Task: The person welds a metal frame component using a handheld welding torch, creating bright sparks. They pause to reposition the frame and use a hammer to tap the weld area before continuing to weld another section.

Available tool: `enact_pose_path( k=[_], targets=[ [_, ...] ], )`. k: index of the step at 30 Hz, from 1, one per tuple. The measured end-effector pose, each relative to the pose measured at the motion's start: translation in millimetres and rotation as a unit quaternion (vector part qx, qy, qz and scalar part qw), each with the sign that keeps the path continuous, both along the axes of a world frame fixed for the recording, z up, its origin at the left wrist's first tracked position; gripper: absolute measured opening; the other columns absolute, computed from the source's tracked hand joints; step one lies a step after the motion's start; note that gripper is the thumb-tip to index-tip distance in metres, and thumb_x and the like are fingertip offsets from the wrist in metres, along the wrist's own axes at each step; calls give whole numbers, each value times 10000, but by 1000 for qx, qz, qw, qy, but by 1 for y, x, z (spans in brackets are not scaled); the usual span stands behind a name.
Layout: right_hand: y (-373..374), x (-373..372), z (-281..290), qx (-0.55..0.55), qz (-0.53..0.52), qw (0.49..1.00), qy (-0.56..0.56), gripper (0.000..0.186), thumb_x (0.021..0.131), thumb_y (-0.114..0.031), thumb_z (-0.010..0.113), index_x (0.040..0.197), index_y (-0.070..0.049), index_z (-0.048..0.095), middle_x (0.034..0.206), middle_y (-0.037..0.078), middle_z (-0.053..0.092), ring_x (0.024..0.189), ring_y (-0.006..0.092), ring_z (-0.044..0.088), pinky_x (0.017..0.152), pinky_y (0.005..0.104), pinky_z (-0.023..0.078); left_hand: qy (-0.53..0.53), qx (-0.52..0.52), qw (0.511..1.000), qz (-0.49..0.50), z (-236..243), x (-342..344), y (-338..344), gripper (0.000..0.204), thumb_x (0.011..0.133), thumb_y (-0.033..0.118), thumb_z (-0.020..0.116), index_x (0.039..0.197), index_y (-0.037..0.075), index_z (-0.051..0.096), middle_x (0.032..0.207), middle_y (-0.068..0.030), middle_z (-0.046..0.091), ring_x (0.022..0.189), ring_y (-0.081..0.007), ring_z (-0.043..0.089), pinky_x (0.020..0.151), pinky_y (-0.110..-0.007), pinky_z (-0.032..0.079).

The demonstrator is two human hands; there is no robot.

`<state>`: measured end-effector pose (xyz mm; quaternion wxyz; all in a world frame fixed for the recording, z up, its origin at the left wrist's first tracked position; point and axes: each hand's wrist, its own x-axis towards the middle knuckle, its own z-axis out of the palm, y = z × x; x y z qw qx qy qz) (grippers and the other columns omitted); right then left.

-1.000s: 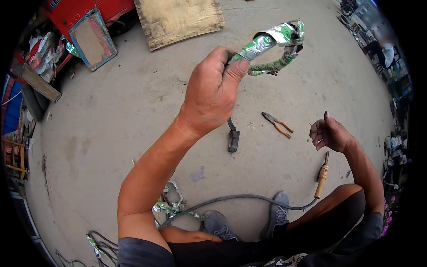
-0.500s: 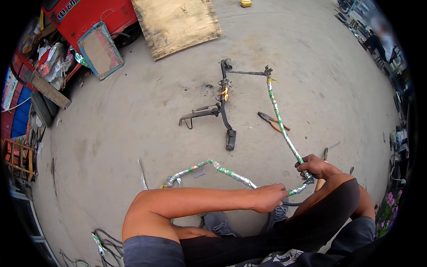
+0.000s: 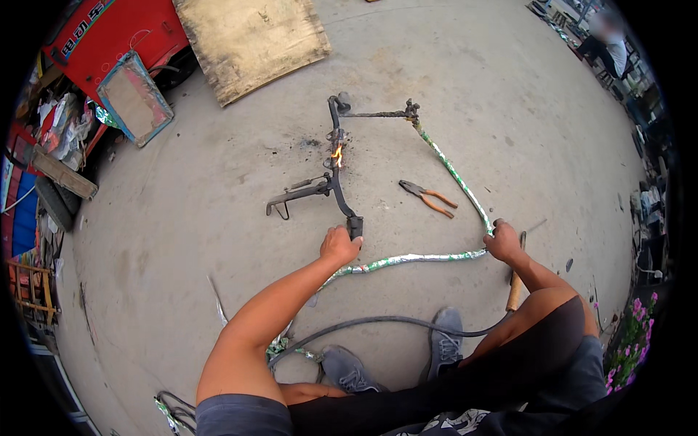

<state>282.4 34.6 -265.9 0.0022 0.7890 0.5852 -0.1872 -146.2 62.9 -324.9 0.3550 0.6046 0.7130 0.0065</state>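
Crossing the grey floor [image 3: 182, 240] — a foil-wrapped cable [image 3: 407, 259], red vehicle [image 3: 120, 43] beyond.

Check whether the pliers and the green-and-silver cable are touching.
Apart. The head view shows a strip of floor between the pliers and the green-and-silver cable to their right.

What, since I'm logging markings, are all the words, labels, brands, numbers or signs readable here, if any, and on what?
Red vehicle: a slanted row of large characters; wording not copied here.
Dark shirt: pale print, partly cut off, unreadable.
Green-and-silver wrapped tube: any print is too small to read.
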Motion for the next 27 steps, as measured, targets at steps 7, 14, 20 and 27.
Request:
enact_pose_path(
  k=[7, 14, 20, 27],
  targets=[
    [-13, -20, -10, -69, -1, 995, 76, 443, 796, -224, 699, 1100, 96, 666, 953, 273, 721, 934, 398, 716, 849, 453, 567, 29, -32, 997, 66, -6, 25, 2, 692, 799, 443, 830, 1261, 2, 564, 1270, -204, 613, 1154, -372, 649, 954, -466, 548],
    [-16, -19, -24, -71, -21, 990, 118, 421, 794, -237, 709, 1066, 85, 701, 965, 256, 731, 936, 381, 720, 868, 431, 570, 20, -13, 996, 87, -23, 23, 12, 609, 743, 348, 848, 1182, -5, 614, 1187, -188, 678, 1110, -346, 680, 941, -445, 558],
    [-9, -20, -30, -75, -30, 986, 143, 415, 804, -246, 712, 1076, 68, 710, 979, 253, 734, 947, 373, 722, 878, 420, 569, -6, -66, 987, 147, -7, 11, 25, 499, 634, 277, 813, 1020, -11, 682, 1073, -193, 734, 1029, -332, 718, 899, -422, 566],
    [7, -36, -24, -58, 10, 985, 159, 407, 827, -229, 705, 1096, 76, 698, 971, 243, 735, 925, 349, 725, 863, 412, 570, -119, -38, 980, 152, -17, -19, 29, 487, 635, 249, 792, 1031, -8, 674, 1023, -189, 728, 990, -327, 715, 874, -415, 558]
  ],
)
